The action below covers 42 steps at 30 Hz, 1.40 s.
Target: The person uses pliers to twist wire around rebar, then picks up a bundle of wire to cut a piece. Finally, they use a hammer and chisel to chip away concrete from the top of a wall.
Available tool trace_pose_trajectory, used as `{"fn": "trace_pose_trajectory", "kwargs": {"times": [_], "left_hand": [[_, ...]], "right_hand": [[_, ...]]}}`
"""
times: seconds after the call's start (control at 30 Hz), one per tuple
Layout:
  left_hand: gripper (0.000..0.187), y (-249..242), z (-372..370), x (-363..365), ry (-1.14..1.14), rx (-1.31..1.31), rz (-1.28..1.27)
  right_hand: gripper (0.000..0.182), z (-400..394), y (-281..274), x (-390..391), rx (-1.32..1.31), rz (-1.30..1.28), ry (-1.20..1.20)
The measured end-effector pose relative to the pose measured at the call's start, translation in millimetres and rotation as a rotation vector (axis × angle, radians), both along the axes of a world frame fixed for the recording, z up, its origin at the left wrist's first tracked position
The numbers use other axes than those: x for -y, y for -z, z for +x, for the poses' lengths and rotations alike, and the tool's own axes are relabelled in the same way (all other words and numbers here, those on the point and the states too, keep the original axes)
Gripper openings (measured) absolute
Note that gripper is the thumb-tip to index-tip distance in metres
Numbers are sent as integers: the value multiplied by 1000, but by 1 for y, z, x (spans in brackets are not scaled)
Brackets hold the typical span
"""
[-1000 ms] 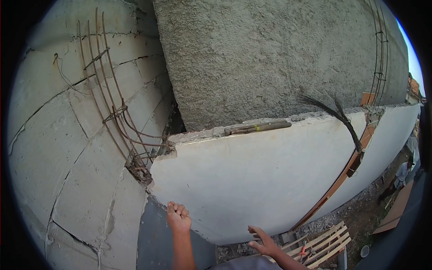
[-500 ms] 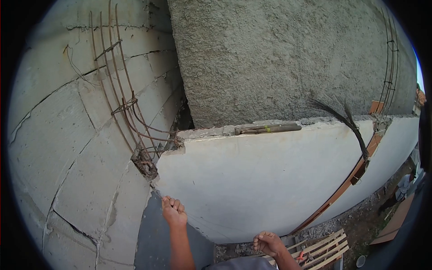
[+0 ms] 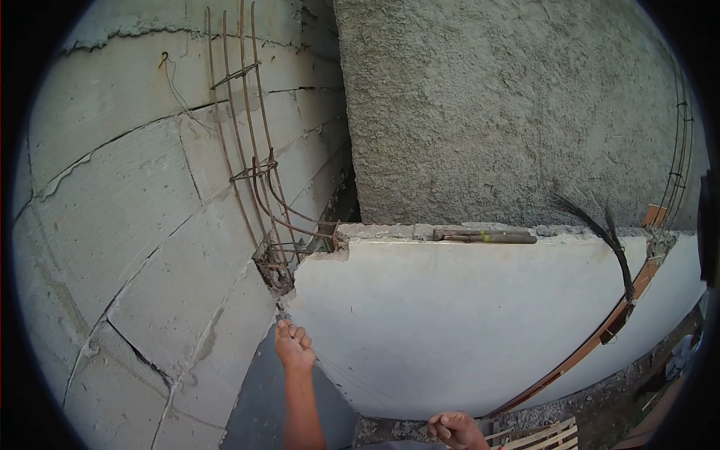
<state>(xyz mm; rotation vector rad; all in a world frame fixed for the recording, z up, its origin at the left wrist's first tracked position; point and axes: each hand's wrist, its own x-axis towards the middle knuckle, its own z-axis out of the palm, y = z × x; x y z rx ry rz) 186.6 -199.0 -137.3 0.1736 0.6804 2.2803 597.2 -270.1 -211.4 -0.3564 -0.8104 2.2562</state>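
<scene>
My left hand (image 3: 295,346) is closed in a fist just below the broken wall corner, pinched on a thin wire (image 3: 352,373). Faint strands of it run from the fist down and right across the white wall, towards my other hand. Low in the view, my right hand (image 3: 455,430) has its fingers curled together; what is in them is too small to make out. Above my left hand, rusty rebar (image 3: 259,150) rises from the corner. A bundle of black wire (image 3: 619,251) hangs over the wall top at the right.
The white wall (image 3: 465,315) stands in front, with wooden-handled tools (image 3: 486,236) lying along its rough top. Concrete blocks (image 3: 157,255) form the left side. A wooden board (image 3: 592,337) runs down the wall. Slatted wood (image 3: 551,437) sits below, and a person (image 3: 679,356) is at the lower right.
The view has shifted, so the wall and rebar appear farther right and lower. My left hand stays closed, now nearer the broken corner. My right hand sits lower in view, still curled.
</scene>
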Motion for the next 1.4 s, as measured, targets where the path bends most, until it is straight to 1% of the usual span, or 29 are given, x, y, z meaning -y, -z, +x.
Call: {"fn": "trace_pose_trajectory", "kwargs": {"times": [0.1, 0.2, 0.3, 0.37, 0.4, 0.5, 0.57, 0.6, 0.67, 0.7, 0.73, 0.77, 0.8, 0.9, 1.0, 1.1, 1.2, 1.3, 1.4], "left_hand": [[23, -8, -5, 0, -43, -44, -9], [23, -9, -6, -1, -24, 1, 6], [21, -3, -4, -1, -25, 6, -11], [22, 0, -5, 1, -39, 17, -2], [22, -1, -5, 1, -44, 25, 4], [23, -12, -7, 2, -46, -40, 14], [24, -26, -2, 3, -40, -52, 2], [24, -31, 0, 4, -38, -58, -7], [24, -40, 1, 4, -32, -66, 24], [24, -44, 1, 4, -29, -69, 39], [23, -47, 4, 5, -29, -105, 36], [23, -50, 7, 4, -29, -140, 34], [23, -53, 10, 4, -29, -177, 33], [22, -61, 20, 4, -12, -161, 55], [22, -66, 27, 2, 8, -162, 33], [22, -70, 33, 4, 32, -176, 45], [22, -73, 36, 8, 41, -210, 55], [23, -69, 39, 12, 74, -266, 31], [24, -47, 51, 10, 173, -412, -18]], "right_hand": [[29, -4, 9, 2, 87, -33, -39], [27, -4, -4, 4, 88, -97, 105], [28, 0, 5, -3, 6, -15, 164], [30, 4, 11, -7, -21, 20, 9], [31, 4, 4, -9, -32, 40, -66], [33, 1, -22, 3, 204, -29, -216], [35, 0, -19, 1, 303, -54, -212], [36, -1, -15, 1, 352, -69, -212], [35, 6, 32, -5, 381, 54, -196], [35, 3, 32, -6, 395, 115, -187], [33, 4, 31, -6, 507, 122, -177], [31, 5, 28, -5, 618, 130, -165], [29, 0, 12, -3, 729, 140, -151], [22, -7, -23, -1, 738, 117, -38], [21, -12, -25, 0, 762, 149, 81], [20, -12, -43, 1, 910, 199, -79], [19, -16, -25, -1, 952, 282, -108], [18, -22, -22, 0, 1035, 336, -67], [18, -21, 24, -4, 1194, 503, 28]]}}
